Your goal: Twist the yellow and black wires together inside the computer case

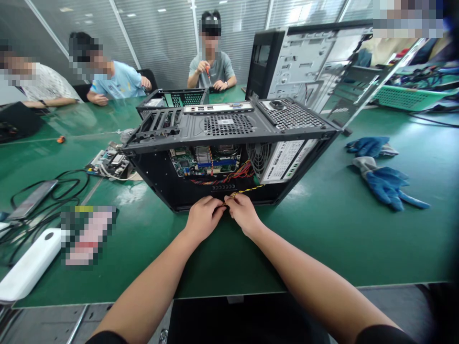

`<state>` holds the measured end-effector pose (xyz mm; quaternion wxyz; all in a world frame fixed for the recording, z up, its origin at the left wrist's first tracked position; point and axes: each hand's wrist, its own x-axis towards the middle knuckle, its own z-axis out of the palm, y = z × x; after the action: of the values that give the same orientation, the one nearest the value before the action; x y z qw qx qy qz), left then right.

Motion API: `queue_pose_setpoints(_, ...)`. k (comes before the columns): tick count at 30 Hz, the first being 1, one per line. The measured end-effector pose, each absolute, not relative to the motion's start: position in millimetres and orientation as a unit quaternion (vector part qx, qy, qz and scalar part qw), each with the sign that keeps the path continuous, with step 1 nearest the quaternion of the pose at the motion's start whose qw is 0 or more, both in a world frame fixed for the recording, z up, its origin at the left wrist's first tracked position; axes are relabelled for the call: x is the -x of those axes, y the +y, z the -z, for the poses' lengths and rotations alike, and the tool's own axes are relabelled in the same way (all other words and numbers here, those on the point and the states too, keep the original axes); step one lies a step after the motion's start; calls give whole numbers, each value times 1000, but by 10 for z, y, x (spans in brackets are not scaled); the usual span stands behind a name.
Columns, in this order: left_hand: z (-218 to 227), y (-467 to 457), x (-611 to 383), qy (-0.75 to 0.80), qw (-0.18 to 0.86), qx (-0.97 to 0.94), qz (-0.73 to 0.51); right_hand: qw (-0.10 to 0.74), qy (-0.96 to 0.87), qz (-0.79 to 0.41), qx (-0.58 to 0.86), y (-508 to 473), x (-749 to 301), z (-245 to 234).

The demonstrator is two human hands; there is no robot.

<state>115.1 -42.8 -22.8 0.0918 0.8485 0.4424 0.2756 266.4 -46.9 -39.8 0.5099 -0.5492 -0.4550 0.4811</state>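
An open black computer case (215,135) lies in front of me, its open side towards me. Inside are a green motherboard (184,165), a power supply (283,162) with a white label, and a bundle of red and orange wires (236,176). A twisted yellow-and-black cable (251,189) runs from the power supply to my fingers. My left hand (204,217) and my right hand (244,212) meet at the lower edge of the case, both pinching this cable. The cable's end is hidden between the fingertips.
Blue work gloves (385,184) lie to the right, near a green basket (409,98) of cables. Another open case (297,62) stands behind. Left are a white power strip (32,263), black cords and loose parts (113,160). Several people sit across the table; one holds a screwdriver (208,71).
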Motion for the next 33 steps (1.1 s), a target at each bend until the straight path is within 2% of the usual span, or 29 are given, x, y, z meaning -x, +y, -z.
queue_pose_setpoints(33, 220, -415, -1139, 427, 93, -857, -273, 518, -451, -476, 550, -462, -2653, 407)
